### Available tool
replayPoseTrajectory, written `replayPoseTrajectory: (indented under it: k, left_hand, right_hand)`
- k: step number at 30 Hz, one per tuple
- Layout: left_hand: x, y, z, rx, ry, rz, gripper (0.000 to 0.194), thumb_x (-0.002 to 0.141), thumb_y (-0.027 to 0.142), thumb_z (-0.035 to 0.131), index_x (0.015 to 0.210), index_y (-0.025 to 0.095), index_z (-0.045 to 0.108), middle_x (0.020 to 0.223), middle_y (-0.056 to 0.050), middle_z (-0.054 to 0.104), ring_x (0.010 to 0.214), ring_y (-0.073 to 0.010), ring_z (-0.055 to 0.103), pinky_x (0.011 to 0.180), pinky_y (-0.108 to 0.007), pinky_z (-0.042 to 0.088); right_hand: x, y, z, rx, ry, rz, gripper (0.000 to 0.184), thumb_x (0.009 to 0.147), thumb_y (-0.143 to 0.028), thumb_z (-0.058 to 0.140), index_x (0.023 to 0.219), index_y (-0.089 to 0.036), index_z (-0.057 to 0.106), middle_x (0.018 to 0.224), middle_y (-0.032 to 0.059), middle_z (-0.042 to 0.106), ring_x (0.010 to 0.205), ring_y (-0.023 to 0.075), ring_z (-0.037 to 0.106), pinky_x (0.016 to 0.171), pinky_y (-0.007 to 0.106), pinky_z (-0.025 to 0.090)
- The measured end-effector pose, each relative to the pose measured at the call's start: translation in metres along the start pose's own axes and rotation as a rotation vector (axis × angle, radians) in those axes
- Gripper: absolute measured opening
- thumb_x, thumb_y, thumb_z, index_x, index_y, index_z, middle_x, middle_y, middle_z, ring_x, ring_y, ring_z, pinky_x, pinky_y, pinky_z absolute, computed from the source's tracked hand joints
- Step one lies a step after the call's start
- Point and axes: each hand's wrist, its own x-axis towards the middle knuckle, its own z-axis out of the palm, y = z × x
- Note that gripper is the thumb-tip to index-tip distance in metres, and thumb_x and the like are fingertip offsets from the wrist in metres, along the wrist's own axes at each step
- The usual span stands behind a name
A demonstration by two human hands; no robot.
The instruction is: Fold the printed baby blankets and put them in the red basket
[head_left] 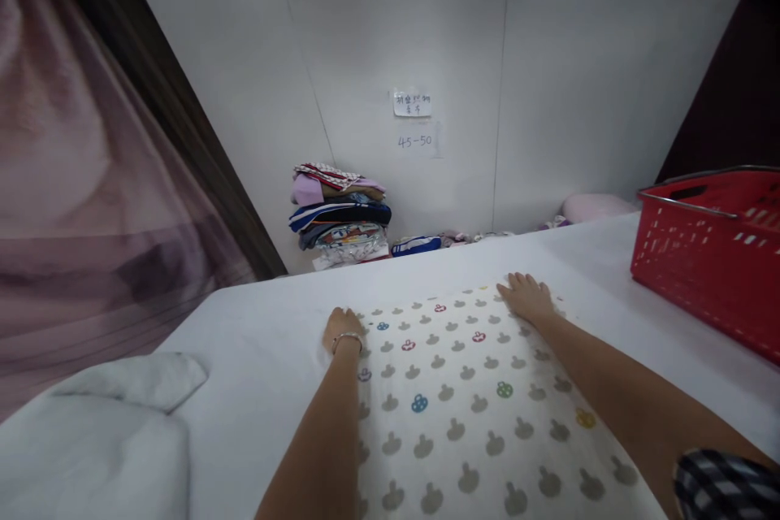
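Note:
A white cloth (448, 366) printed with grey mushroom shapes and a few coloured ones lies spread flat in front of me. Its near end runs out of view at the bottom. At its far left corner rests my left hand (344, 328), with a bracelet on the wrist; the fingers are bent out of sight, so their grip does not show. My right hand (526, 296) lies palm down on the far right corner, fingers stretched out and apart.
The cloth lies on a white-covered table (256, 374). A red basket (707, 260) stands at the right. Bunched pale fabric (103, 439) lies at near left. Folded clothes (341, 215) are stacked beyond the far edge, below wall labels (413, 104). A pink curtain (73, 179) hangs left.

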Motion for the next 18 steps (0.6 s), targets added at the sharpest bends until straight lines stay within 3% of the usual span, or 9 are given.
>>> replayPoseTrajectory:
  k: [5,7,9,11,13,18]
  left_hand:
    - [-0.005,0.01,-0.003,0.068,0.043,0.044,0.041,0.089,0.034,0.032,0.117,0.013,0.054,0.124,-0.021,0.054,0.107,-0.0311,0.057,0.081,-0.042,0.047]
    - [-0.011,0.012,-0.005,0.104,0.08,0.113,0.046,0.09,0.031,0.03,0.128,0.012,0.045,0.134,-0.021,0.046,0.122,-0.0328,0.046,0.091,-0.046,0.043]
    - [-0.017,0.012,-0.005,0.138,0.083,0.248,0.048,0.091,0.029,0.027,0.136,0.016,0.038,0.147,-0.014,0.034,0.135,-0.0287,0.029,0.106,-0.049,0.029]
    - [-0.023,0.008,-0.002,0.168,0.022,0.393,0.047,0.092,0.035,0.029,0.137,0.023,0.04,0.151,-0.004,0.028,0.14,-0.0224,0.017,0.114,-0.046,0.015]
    - [-0.026,0.002,0.003,0.19,-0.069,0.467,0.049,0.091,0.044,0.031,0.136,0.027,0.042,0.151,-0.001,0.029,0.141,-0.0208,0.017,0.116,-0.046,0.013]
    - [-0.021,-0.005,0.013,0.218,-0.148,0.443,0.062,0.09,0.053,0.023,0.143,0.022,0.03,0.154,-0.006,0.019,0.142,-0.0234,0.013,0.114,-0.052,0.016]
  right_hand:
    - [0.005,-0.005,-0.016,0.026,-0.093,0.01,0.064,0.091,-0.054,0.021,0.144,-0.02,0.031,0.151,0.0099,0.024,0.138,0.0296,0.017,0.107,0.055,0.019]
    - [0.003,-0.006,-0.022,0.011,-0.052,-0.024,0.065,0.091,-0.055,0.021,0.145,-0.019,0.027,0.153,0.0103,0.018,0.139,0.0293,0.011,0.108,0.054,0.018]
    - [-0.003,-0.002,-0.022,-0.026,-0.001,-0.069,0.067,0.091,-0.056,0.022,0.146,-0.017,0.026,0.154,0.0096,0.012,0.14,0.0277,0.004,0.11,0.054,0.013]
    - [-0.01,0.004,-0.018,-0.049,-0.023,-0.098,0.067,0.091,-0.056,0.023,0.145,-0.017,0.028,0.154,0.009,0.013,0.141,0.0272,0.005,0.11,0.054,0.012]
    - [-0.015,0.013,-0.011,-0.04,-0.066,-0.101,0.067,0.09,-0.057,0.024,0.145,-0.019,0.028,0.154,0.0074,0.015,0.14,0.0272,0.007,0.11,0.055,0.013]
    - [-0.012,0.022,-0.001,-0.01,-0.048,-0.099,0.069,0.09,-0.061,0.022,0.147,-0.023,0.024,0.154,0.0041,0.013,0.14,0.0262,0.008,0.11,0.055,0.012]
